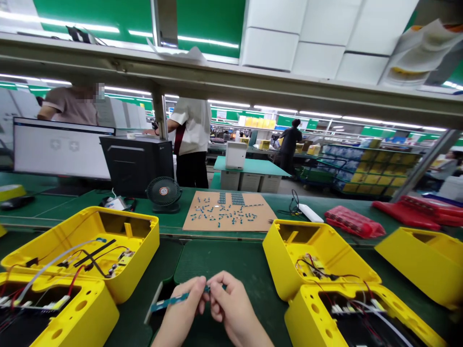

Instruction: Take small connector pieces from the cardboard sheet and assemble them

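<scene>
My left hand (pixel 184 308) and my right hand (pixel 231 301) meet in front of me over the dark green work surface. Between them they pinch a narrow blue-green circuit board strip (pixel 167 304), whose free end juts out to the left past my left hand. Both sets of fingers are closed around it, hiding its middle and most of its right end. Beyond my hands, a brown cardboard sheet (pixel 231 224) carries many small blue-green boards, some loose and some in joined panels (pixel 238 198).
Opened yellow cases with wires inside stand left (pixel 141 255) and right (pixel 285 270). A small black fan (pixel 164 193), a computer tower (pixel 137 164) and a monitor (pixel 61 147) are behind. Red bubble-wrapped packs (pixel 354 221) lie to the right. Other people stand beyond the bench.
</scene>
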A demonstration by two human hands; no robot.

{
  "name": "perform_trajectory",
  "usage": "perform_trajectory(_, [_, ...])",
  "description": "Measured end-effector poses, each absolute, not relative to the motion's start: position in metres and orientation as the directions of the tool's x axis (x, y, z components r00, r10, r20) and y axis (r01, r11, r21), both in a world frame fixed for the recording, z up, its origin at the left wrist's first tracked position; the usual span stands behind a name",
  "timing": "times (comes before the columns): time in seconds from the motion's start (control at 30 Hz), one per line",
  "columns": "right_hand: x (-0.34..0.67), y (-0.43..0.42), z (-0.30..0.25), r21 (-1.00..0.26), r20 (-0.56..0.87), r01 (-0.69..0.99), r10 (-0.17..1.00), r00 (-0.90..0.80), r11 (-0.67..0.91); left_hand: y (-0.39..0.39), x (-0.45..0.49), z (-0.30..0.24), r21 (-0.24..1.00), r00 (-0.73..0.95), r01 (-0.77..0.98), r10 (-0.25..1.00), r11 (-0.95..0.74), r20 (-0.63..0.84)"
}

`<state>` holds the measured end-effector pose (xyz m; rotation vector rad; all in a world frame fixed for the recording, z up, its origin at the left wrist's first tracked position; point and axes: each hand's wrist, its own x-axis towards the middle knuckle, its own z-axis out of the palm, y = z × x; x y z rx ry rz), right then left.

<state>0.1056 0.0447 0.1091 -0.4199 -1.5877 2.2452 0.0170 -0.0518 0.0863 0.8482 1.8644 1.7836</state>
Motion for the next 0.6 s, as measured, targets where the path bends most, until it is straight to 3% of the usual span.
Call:
perform_trajectory(0.23, [0.108, 0.056, 0.112, -0.938, -0.011, -0.173, 0.524, -0.852, -0.301, -0.054, 0.018, 0.090, 0.986, -0.851, -0.075, 0.524, -0.149, 0.015])
perform_trajectory(0.43, [0.107, 0.057, 0.108, -0.935, 0.018, -0.200, 0.525, -0.851, -0.292, -0.053, 0.021, 0.101, 0.995, -0.844, -0.069, 0.536, -0.071, -0.020])
perform_trajectory(0.6, [0.108, 0.055, 0.109, -0.907, 0.018, -0.227, 0.507, -0.862, -0.355, -0.052, 0.021, 0.096, 0.959, -0.813, -0.202, 0.579, -0.198, -0.052])
